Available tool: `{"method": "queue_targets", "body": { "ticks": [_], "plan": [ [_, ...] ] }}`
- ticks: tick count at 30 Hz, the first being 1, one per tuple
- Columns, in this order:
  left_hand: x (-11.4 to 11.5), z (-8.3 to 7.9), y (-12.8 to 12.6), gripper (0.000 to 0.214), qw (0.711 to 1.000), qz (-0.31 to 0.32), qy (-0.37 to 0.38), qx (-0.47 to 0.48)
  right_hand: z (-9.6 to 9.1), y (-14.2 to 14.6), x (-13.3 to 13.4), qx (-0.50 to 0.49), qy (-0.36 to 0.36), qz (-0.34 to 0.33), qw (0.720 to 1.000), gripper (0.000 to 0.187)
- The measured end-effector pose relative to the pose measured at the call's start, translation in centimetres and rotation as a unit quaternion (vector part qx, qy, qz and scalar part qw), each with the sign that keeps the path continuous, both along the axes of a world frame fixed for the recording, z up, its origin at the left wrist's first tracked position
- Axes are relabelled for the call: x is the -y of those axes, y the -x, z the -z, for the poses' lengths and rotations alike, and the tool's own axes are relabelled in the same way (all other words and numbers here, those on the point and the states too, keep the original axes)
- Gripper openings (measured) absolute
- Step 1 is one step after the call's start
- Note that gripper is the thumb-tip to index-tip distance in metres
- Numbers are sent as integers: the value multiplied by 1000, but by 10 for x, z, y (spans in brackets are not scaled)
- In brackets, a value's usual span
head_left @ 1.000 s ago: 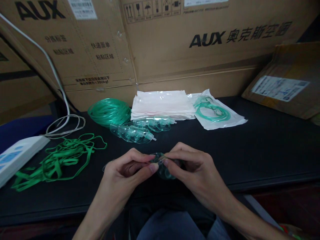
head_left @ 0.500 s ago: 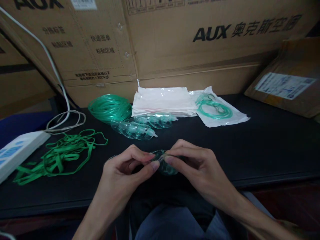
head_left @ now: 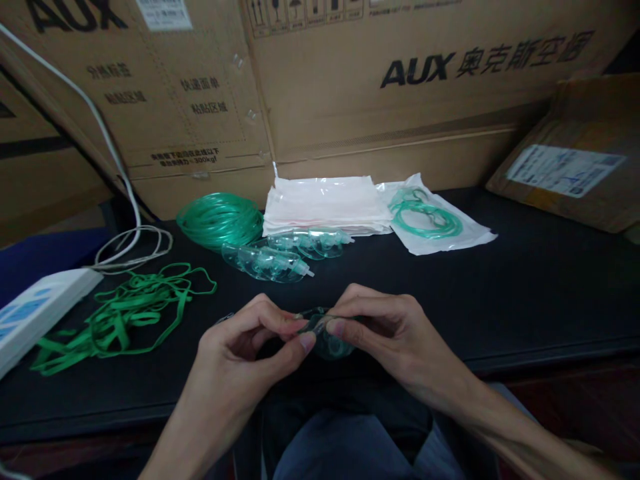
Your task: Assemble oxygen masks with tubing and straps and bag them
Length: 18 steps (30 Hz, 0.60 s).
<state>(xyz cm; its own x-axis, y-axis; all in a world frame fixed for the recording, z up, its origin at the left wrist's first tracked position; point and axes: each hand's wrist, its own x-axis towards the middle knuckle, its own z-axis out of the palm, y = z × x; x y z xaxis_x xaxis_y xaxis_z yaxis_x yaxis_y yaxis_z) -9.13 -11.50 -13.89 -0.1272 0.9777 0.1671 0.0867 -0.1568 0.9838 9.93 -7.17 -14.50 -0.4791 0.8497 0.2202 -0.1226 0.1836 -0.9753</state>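
Observation:
A clear green oxygen mask (head_left: 333, 345) is held over the near edge of the black table, partly hidden by my fingers. My left hand (head_left: 265, 340) pinches its left side between thumb and forefinger. From the right, my right hand (head_left: 380, 320) grips it the same way, the two thumbs close together. Just beyond my hands lie two nested rows of similar masks (head_left: 267, 261) with pale connectors pointing right. Left of my left hand is a tangle of green elastic straps (head_left: 130, 310).
A coil of green tubing (head_left: 220, 220) and a stack of white pouches (head_left: 325, 203) stand at the back. Right of them lies a clear-and-white pouch with tubing (head_left: 427, 220). A white power strip (head_left: 45, 313) is at left; large cardboard boxes (head_left: 320, 107) wall the back.
Both hands stay pinched on the mask, with small finger movements; my left fingers have shifted slightly left and down. The view has tilted a little. The other things lie as before.

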Motion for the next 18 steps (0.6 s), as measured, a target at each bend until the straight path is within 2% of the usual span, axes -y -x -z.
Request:
{"method": "queue_targets", "body": {
  "ticks": [3,5,9,12,15,18],
  "plan": [
    [0,-3,1,14,1000,-5,1,-4,0,1,0,0,7,1,1000,24],
    [0,-5,5,11,1000,13,6,-15,-1,1,-1,1,11,-5,1000,26],
    [-3,-7,18,6,989,88,12,-120,-4,0,-1,0,25,-33,999,27],
    [-6,-5,24,10,979,99,-28,-175,-5,-1,-2,0,30,-44,999,28],
    [-7,-2,24,19,977,101,-49,-179,-6,0,-2,-4,36,-41,998,30],
    [-6,0,21,28,982,117,-41,-143,-6,1,-2,5,25,-32,999,30]
  ]
}}
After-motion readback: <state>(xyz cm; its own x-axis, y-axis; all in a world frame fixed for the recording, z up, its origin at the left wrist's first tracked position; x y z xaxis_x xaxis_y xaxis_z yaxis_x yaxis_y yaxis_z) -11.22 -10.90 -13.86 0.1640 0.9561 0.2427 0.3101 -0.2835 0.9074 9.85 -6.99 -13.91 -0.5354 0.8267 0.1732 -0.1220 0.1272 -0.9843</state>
